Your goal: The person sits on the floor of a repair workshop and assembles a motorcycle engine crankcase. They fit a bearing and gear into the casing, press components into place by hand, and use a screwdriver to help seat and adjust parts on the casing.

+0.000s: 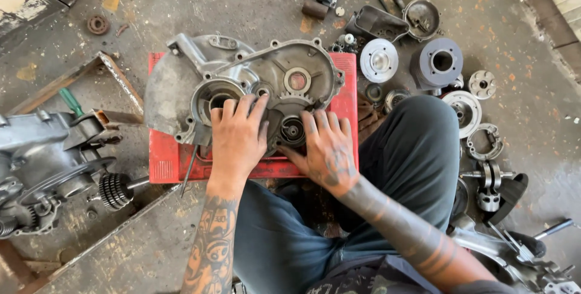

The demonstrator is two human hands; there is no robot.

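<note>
Engine case half (284, 82) lies flat on red crate (163, 161), raised for work. Left hand (237, 139) and right hand (327, 148) press open-palmed at 6 o'clock edge, probably steadying; nothing clamped. Loose parts at 2 o'clock.

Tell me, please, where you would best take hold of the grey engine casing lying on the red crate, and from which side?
Probably by its outer rim, from above, one hand at each end. The engine casing lies flat on the red crate, open face up, wide and uneven. The left hand and right hand rest on its near edge.
</note>
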